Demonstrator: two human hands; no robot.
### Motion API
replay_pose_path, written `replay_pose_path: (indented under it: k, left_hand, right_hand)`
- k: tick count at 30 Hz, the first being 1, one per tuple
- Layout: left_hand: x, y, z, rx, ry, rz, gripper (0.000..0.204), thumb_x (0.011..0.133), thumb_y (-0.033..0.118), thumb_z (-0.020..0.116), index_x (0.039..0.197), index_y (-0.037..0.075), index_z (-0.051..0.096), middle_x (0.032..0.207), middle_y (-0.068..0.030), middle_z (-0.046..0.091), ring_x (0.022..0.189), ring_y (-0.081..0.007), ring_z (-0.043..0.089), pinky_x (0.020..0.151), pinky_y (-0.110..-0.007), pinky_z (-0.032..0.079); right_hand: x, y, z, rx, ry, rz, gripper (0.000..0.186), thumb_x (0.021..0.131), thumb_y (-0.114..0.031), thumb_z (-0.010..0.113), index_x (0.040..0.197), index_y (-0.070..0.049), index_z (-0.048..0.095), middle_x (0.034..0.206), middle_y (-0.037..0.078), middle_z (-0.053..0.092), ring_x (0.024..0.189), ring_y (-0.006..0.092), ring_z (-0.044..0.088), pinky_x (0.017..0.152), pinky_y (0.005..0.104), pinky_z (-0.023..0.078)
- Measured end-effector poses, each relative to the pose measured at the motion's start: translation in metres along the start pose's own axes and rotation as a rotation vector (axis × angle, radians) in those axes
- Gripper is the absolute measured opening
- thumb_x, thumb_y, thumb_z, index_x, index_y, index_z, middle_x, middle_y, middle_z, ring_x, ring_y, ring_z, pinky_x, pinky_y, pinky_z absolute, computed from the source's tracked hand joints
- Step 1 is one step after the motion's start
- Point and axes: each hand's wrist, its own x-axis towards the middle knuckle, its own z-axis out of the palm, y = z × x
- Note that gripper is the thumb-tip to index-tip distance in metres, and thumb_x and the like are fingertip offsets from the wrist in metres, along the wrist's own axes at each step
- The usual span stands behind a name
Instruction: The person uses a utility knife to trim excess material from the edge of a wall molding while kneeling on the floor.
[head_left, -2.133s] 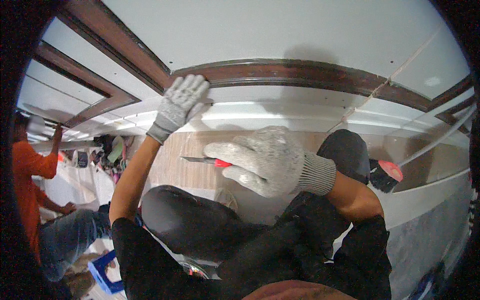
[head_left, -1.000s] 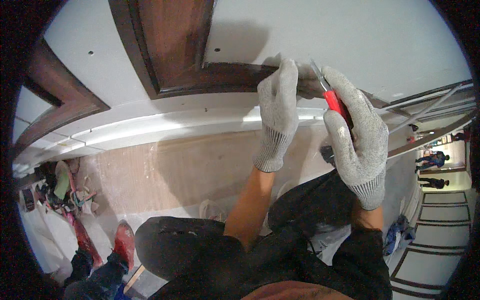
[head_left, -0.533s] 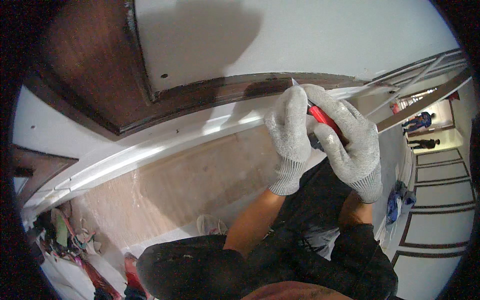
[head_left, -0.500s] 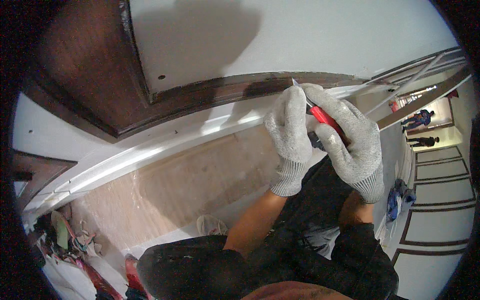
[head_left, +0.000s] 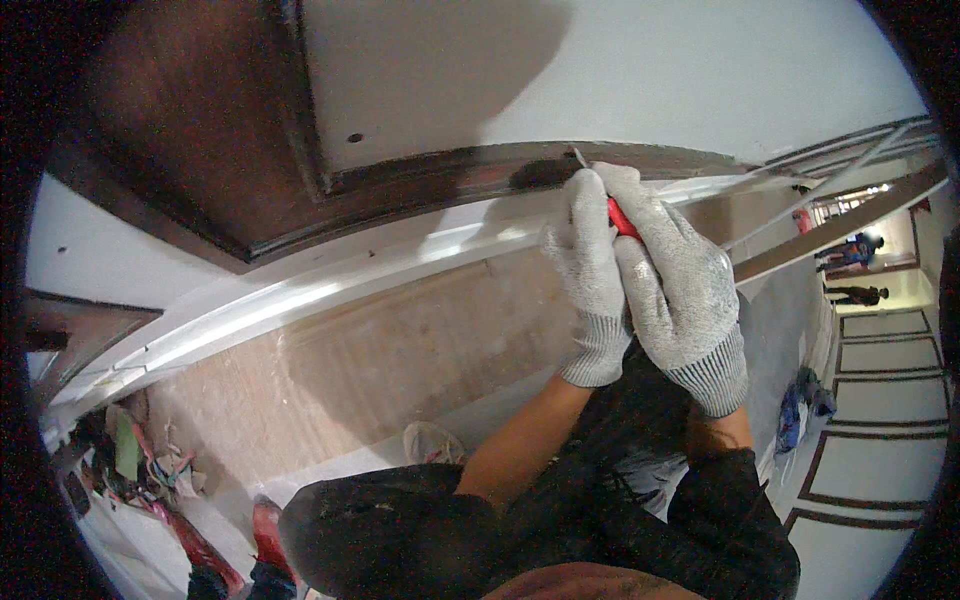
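Observation:
A red-handled utility knife (head_left: 621, 217) points up and slightly left, its thin blade tip showing above my gloved fingers. My right hand (head_left: 690, 285), in a grey knit glove, is closed round the handle and covers most of it. Pressed beside it, my left hand (head_left: 590, 265), in a matching glove, has its fingers closed at the front of the knife. In view, the blade tip overlaps the dark brown wood trim (head_left: 470, 165) on the white wall; whether they touch I cannot tell.
White baseboard (head_left: 300, 297) runs under the trim, above a pale wooden board (head_left: 400, 340). At lower left lies a pile of bags and cloth (head_left: 140, 455), near another person's red shoes (head_left: 268, 530). Blue cloth (head_left: 795, 410) lies at right; people (head_left: 850, 252) stand farther off.
My right hand has turned and drawn closer against the left, so less of the red handle shows. The blade tip sits slightly more to the left, and the whole view has shifted a little.

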Motion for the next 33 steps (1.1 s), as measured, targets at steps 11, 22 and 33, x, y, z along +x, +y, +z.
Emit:
replay_pose_path:
  k: [11, 22, 33]
  left_hand:
    - [0.009, -0.021, 0.002, -0.343, -0.025, -0.312, 0.044, 0.107, 0.039, 0.050, 0.102, -0.001, 0.068, 0.092, -0.0075, 0.069, 0.084, -0.0149, 0.064, 0.077, -0.033, 0.052]
    - [0.008, -0.026, 0.004, -0.373, -0.050, -0.400, 0.038, 0.107, 0.034, 0.053, 0.108, -0.001, 0.067, 0.101, -0.0099, 0.070, 0.093, -0.0178, 0.067, 0.083, -0.033, 0.055]
    - [0.011, -0.022, 0.012, -0.320, -0.067, -0.339, 0.040, 0.108, 0.035, 0.048, 0.108, -0.001, 0.067, 0.100, -0.0094, 0.069, 0.093, -0.0184, 0.066, 0.086, -0.034, 0.054]
  right_hand:
    - [0.001, 0.009, -0.002, -0.200, -0.004, 0.075, 0.042, 0.098, -0.016, 0.056, 0.140, -0.009, 0.057, 0.122, 0.025, 0.066, 0.108, 0.0435, 0.067, 0.090, 0.0477, 0.055]
    - [-0.001, 0.017, -0.005, -0.277, 0.009, 0.072, 0.041, 0.099, -0.020, 0.058, 0.138, -0.009, 0.059, 0.117, 0.023, 0.068, 0.104, 0.0420, 0.068, 0.087, 0.0471, 0.056]
    - [-0.001, 0.025, -0.008, -0.285, 0.016, 0.007, 0.038, 0.098, -0.018, 0.059, 0.135, -0.008, 0.061, 0.116, 0.023, 0.068, 0.101, 0.0411, 0.069, 0.086, 0.0469, 0.056]
